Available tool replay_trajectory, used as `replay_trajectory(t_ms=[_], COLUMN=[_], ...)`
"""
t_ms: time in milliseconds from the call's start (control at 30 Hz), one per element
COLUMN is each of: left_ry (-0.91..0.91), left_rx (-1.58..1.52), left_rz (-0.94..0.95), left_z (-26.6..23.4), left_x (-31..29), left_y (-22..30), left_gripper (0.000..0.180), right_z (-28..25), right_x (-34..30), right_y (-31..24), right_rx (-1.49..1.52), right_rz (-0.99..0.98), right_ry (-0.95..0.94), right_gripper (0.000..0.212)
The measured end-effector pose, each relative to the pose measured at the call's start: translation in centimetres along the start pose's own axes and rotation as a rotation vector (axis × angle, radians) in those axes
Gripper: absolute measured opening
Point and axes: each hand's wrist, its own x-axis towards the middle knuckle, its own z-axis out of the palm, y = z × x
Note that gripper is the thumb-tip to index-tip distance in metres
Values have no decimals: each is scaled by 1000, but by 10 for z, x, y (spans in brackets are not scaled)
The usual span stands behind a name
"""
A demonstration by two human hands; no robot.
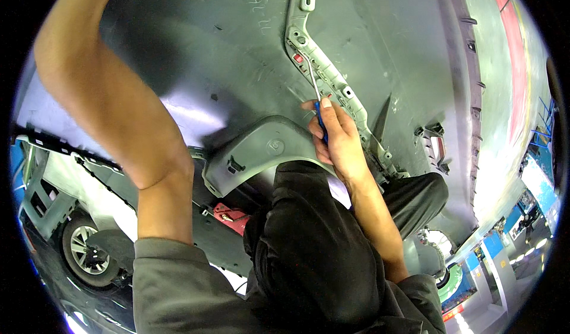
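Note:
My right hand [339, 137] is closed around the blue handle of a screwdriver [322, 122], its thin metal shaft pointing up and left. The shaft tip lies at a pale grey bracket strip [332, 76], close to a small red clip [298, 58] set in it. Whether the tip touches the clip I cannot tell. That strip runs along the inside of a large dark grey plastic panel [237, 55], which looks like a car bumper cover. My left forearm [113, 96] stretches up past the picture's upper edge, and the hand on it is out of sight.
A curved grey piece [276, 143] with a black clip [236, 165] sits below the strip. Another black bracket [435, 147] is on the panel at right. My knees in black trousers [314, 239] are close underneath. A red part [231, 216] lies beyond, and a car wheel [83, 248] shows lower left.

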Motion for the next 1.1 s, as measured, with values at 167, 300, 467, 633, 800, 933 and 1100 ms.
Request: replay_trajectory(t_ms=[167, 300, 467, 633, 800, 933, 1100], left_ry=[-35, -61, -76, -97, -102, -97, -104], left_rx=[-132, -151, -183, -195, -179, -178, -197], left_rz=[19, 3, -7, -22, -47, -58, -55], left_z=[30, 36, 42, 30, 22, 21, 22], left_x=[-40, -57, -68, -75, -77, -78, -78], left_y=[28, 36, 35, 24, 13, 9, 15], left_gripper=[42, 43, 44, 46, 47, 48, 49], right_z=[-2, 5, 14, 33, 37, 24, 18], right_x=[-4, -4, -1, 4, 14, 23, 27], right_y=[-2, -5, -4, 12, 29, 39, 50], right_rx=[117, 151, 95, 50, 106, 24, -32], right_rz=[50, 63, 56, -12, -86, -135, -190], right_ry=[23, 0, 93, 145, 55, 17, 58], right_gripper=[55, 54, 49, 44, 47, 48, 49])
